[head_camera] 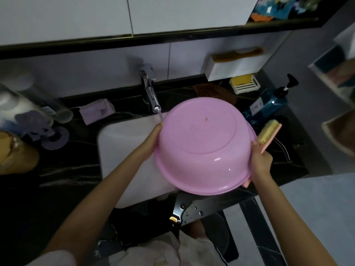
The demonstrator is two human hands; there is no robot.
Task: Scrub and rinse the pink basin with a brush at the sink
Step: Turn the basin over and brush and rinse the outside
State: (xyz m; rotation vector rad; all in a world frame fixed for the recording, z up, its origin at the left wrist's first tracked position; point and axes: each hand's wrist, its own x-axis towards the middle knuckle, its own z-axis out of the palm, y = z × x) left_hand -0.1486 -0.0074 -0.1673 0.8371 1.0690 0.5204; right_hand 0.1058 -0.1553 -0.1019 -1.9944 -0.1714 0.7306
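The pink basin (203,146) is held upside down and tilted over the right part of the white sink (124,146), its underside facing me. My left hand (153,139) grips its left rim, just under the thin stream of water from the chrome tap (150,93). At the right rim my right hand (260,160) holds both the basin edge and the pink handle of a brush (269,133) with pale yellow bristles, which sticks up and away to the right of the basin. The basin's inside is hidden.
A blue pump bottle (269,104) lies on the dark counter behind the brush. A soap dish with a yellow bar (244,83), a brown cloth (213,91) and a white wall box (234,66) stand at the back. Left of the sink are a lilac cloth (97,110) and clear containers (34,108).
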